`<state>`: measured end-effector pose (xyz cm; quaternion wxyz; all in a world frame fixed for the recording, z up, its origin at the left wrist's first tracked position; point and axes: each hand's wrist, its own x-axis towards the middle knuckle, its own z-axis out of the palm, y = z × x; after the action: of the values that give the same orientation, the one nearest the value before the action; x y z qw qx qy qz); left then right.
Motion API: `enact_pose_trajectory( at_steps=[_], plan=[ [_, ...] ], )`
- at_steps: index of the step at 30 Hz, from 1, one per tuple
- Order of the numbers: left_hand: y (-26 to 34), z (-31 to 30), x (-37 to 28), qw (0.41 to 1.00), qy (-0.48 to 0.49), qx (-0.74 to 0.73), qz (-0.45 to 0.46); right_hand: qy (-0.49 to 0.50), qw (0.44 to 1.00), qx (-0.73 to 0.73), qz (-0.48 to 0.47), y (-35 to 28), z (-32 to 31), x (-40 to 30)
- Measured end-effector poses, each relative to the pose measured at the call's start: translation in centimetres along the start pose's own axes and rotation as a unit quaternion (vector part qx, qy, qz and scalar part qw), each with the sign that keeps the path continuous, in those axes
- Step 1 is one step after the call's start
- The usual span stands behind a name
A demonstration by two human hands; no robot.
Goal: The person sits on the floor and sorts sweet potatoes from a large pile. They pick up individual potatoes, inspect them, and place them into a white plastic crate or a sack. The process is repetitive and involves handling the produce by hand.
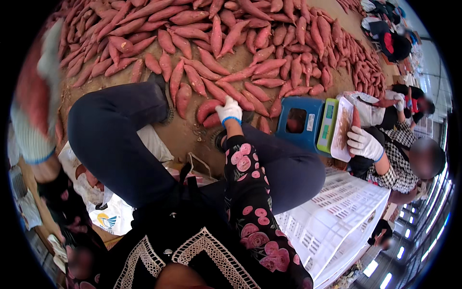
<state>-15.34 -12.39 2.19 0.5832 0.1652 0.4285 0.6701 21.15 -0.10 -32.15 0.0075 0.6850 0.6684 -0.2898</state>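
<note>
My left hand [38, 94], in a white knit glove with a blue cuff, is raised at the far left, blurred by motion, and holds a large red-skinned sweet potato [30, 95]. In the same kind of glove, my right hand [230, 109] reaches down between my knees. Its fingers rest on the near end of a sweet potato [207, 108] and touch another [236, 95] beside it; whether they grip one is not plain. Many more sweet potatoes [191, 18] lie heaped on the brown floor ahead.
A blue plastic stool [310, 108] stands at right, beside a green scale [326, 124] with a white tray [343, 130]. A co-worker's gloved hand [364, 142] holds a sweet potato there. A white plastic crate [332, 206] is by my right leg; white bags [112, 216] lie at left.
</note>
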Motion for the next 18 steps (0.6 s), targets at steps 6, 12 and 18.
enact_pose_trajectory(
  at_steps=[6,12,18],
  plan=[
    [-3.9,7.6,9.9,0.967,-0.160,-0.132,-0.147,-0.153,0.988,-0.019,0.022,-0.3,-0.1,1.0],
    [-6.8,7.5,12.1,0.949,-0.127,-0.231,-0.174,0.003,0.999,0.051,-0.016,-2.5,1.2,3.1],
    [-5.5,8.6,11.8,0.976,-0.080,-0.119,-0.167,0.269,0.953,0.090,0.107,4.9,-4.2,10.4]
  ],
)
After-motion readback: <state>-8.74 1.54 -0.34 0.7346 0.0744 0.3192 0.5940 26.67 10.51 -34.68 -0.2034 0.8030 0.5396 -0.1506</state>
